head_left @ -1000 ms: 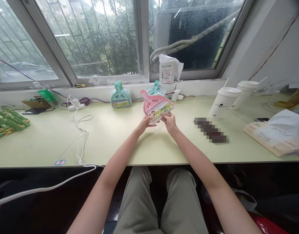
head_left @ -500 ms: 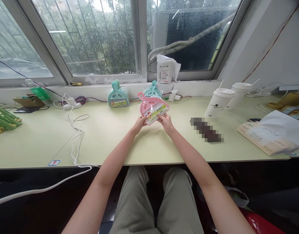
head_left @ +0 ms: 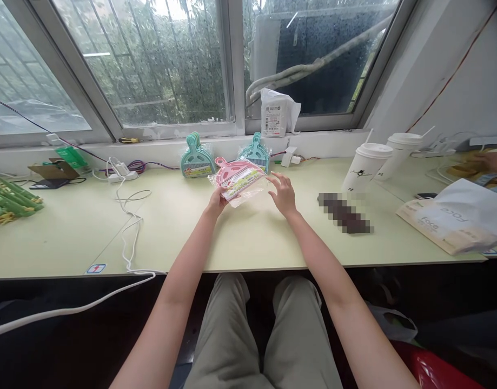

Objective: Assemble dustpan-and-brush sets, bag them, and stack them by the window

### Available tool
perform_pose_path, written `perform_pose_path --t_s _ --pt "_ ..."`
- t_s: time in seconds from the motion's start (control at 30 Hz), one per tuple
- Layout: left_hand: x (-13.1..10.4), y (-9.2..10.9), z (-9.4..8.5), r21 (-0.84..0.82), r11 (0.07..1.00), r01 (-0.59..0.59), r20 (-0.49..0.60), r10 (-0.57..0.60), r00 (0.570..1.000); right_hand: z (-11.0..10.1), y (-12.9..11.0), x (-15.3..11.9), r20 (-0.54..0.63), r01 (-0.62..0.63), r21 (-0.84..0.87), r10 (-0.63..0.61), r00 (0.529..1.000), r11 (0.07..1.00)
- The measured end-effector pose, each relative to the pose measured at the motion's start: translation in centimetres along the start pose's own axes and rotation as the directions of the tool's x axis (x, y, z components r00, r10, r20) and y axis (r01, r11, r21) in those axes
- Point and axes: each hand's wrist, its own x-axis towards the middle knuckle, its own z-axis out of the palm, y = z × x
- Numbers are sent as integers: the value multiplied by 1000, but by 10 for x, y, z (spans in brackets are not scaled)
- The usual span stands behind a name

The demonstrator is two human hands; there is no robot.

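So the left hand is pinching the lower left side of a glossy pink plastic dustpan set, white-bristled, clear-wrapped, yellow-green label, tilted between both hands. Right hand is spread open beside the wrap, and "Face" reads on the bag further right.

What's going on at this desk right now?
A person's left hand holds a pink dustpan set in clear wrap, tilted above the desk. The right hand is open beside it, fingers spread. Two teal sets, one on the left and one on the right, stand at the back by the window wall. Two white cups and a paper bag sit to the right.
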Motion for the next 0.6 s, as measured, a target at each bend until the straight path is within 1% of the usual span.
perform_pose_path --t_s 0.07,0.2,0.3,0.4,0.5,0.6 --pt "1 -1 -1 13 1000 16 8 -16 1000 0 0 0 2 50 -54 -50 999 997" --pt "0 -1 -4 79 993 89 2 -90 996 -9 0 2 -59 77 -90 -83 995 993" --pt "-1 1 -6 131 979 153 64 -163 985 -16 1 4 -28 119 -111 -123 992 987" --pt "-2 2 -9 200 959 200 121 -227 966 -15 4 4 -5 120 -129 -122 993 984" --pt "-1 0 -9 244 947 211 132 -248 960 -13 6 3 1 103 -134 -104 995 986" --pt "1 -3 -10 224 954 200 135 -234 963 -15 4 3 15 109 -146 -108 994 983"
